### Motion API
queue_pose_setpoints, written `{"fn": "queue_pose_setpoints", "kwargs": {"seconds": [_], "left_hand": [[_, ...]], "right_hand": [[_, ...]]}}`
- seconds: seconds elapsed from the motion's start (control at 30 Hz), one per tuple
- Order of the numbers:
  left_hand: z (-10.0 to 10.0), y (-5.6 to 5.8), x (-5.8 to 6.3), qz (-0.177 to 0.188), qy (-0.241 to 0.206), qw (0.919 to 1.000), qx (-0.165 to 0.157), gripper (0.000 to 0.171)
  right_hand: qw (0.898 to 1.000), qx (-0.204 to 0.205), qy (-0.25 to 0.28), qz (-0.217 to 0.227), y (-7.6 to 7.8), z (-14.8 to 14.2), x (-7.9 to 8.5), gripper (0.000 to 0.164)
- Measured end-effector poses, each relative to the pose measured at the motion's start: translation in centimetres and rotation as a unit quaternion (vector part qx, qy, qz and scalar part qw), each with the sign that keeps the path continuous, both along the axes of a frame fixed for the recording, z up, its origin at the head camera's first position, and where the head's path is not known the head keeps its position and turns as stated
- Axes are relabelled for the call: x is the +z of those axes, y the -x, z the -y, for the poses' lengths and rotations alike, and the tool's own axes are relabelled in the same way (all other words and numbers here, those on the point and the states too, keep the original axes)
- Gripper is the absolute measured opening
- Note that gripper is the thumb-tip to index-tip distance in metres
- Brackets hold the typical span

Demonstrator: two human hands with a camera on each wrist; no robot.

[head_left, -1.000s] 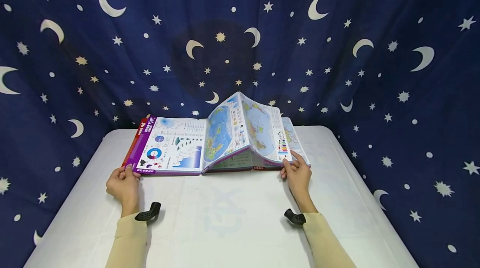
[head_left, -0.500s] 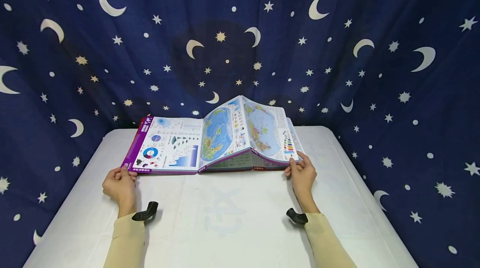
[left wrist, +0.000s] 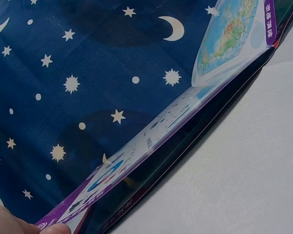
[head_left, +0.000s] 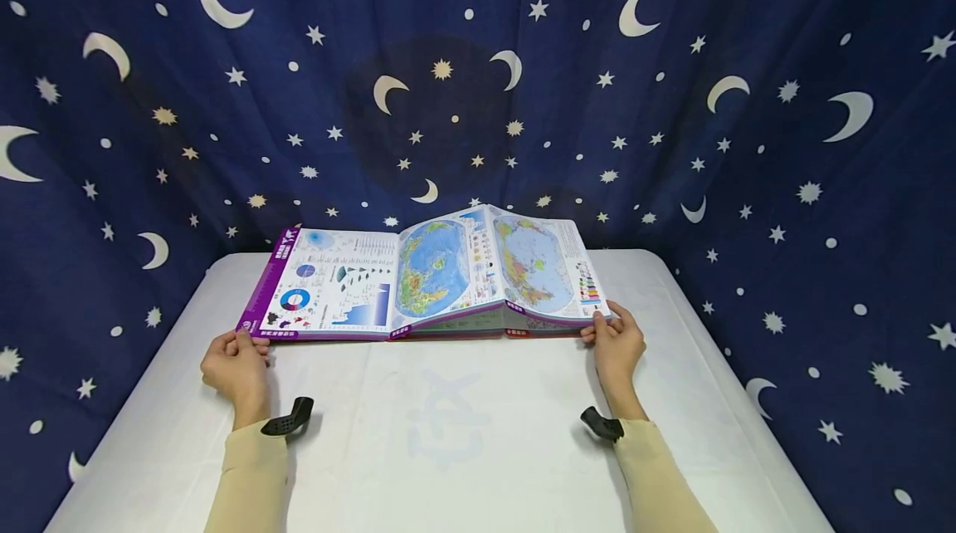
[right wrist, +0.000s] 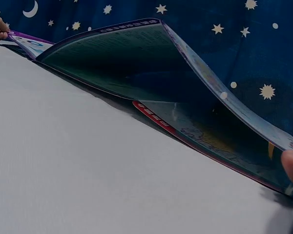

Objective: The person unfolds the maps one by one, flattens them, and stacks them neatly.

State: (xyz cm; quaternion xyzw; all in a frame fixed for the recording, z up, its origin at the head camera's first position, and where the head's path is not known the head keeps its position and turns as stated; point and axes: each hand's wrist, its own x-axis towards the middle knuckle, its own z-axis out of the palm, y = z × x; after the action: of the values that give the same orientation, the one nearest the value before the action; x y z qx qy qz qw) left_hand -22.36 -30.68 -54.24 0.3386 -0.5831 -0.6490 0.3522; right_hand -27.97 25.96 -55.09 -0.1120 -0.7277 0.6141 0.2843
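A purple-edged folding map (head_left: pixel 343 284) with charts and world maps lies across the far part of the table. My left hand (head_left: pixel 237 369) pinches its near left corner, with thumb on top. At the near right corner, my right hand (head_left: pixel 618 350) holds the sheet between thumb and fingers. Between the hands, one fold rises in a low ridge. Under that ridge, the right wrist view shows a red-edged map (right wrist: pixel 156 117) lying flat; most of it is hidden. In the left wrist view, left fingertips (left wrist: pixel 56 229) grip the purple corner.
The white table (head_left: pixel 448 450) extends in front of the map. A dark blue curtain (head_left: pixel 448 85) with moons and stars hangs close behind the map and along both sides. A black wrist device (head_left: pixel 290 417) sits at each cuff.
My hands have moved apart, the right one to the right and the left one slightly left. The map's raised fold has sunk lower and spread wider. The red left edge is now covered.
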Motion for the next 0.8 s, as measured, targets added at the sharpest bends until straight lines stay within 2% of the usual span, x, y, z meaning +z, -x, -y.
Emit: {"fn": "queue_pose_setpoints", "kwargs": {"seconds": [0.17,0.57,0.8], "left_hand": [[0.1,-0.1,0.1,0.009,-0.003,1.0000,0.000,0.012],[0.6,0.5,0.1,0.027,0.019,0.9994,0.014,0.013],[1.0,0.8,-0.1,0.036,0.013,0.9991,0.017,0.016]], "right_hand": [[1.000,0.001,-0.012,0.007,0.1,-0.4,0.0,0.037],[0.998,-0.045,-0.039,0.013,0.5,-1.4,0.0,0.030],[0.996,-0.062,-0.055,0.018,0.6,-1.6,0.0,0.028]]}}
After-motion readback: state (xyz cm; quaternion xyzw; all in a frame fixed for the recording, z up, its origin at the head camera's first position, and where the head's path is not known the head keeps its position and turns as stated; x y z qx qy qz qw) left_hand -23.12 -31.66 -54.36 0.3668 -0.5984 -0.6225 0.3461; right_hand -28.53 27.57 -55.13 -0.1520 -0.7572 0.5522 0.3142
